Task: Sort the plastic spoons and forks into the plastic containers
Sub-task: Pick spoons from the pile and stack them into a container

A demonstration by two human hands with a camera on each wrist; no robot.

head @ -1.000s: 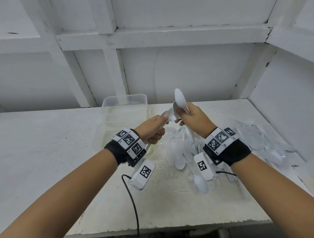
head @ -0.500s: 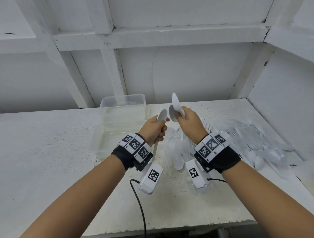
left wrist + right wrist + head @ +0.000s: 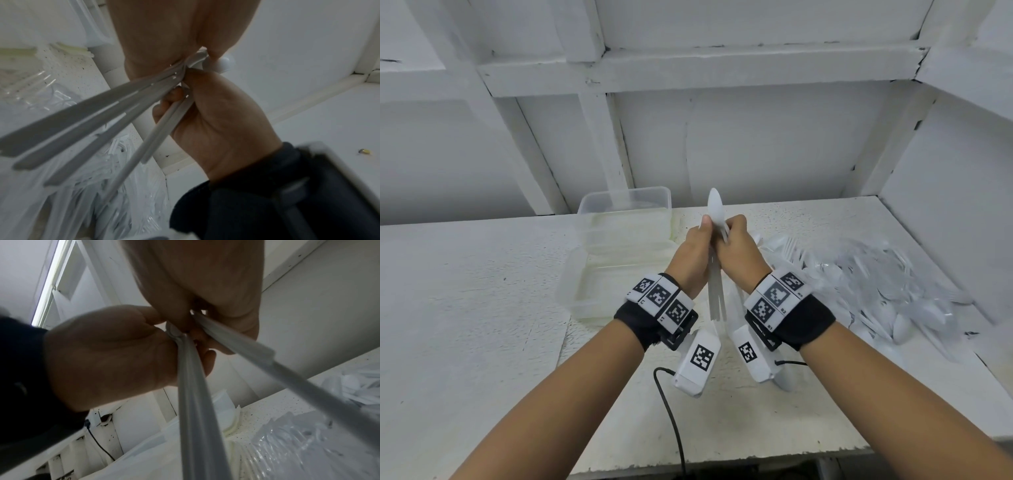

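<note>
In the head view my left hand (image 3: 693, 250) and right hand (image 3: 739, 253) press together above the table, gripping white plastic spoons (image 3: 715, 212), bowls up, handles hanging down between my wrists. In the left wrist view my left hand (image 3: 216, 121) curls round thin white spoon handles (image 3: 156, 136), while my right hand (image 3: 174, 40) holds several flat handles (image 3: 82, 113). The right wrist view shows my right hand (image 3: 113, 345) gripping its bundle of handles (image 3: 193, 386) beside my left hand (image 3: 205, 280). Two clear plastic containers (image 3: 625, 205) (image 3: 582, 294) stand just left of my hands.
A heap of white plastic spoons and forks in clear bags (image 3: 859, 284) covers the right side of the white table (image 3: 465, 291). White walls close in behind and on the right. A black cable (image 3: 671, 411) runs off the table's front edge.
My hands have moved together: the spoon in my left hand, held apart before, now lies against the spoons in my right hand. Both hands shifted slightly away from me.
</note>
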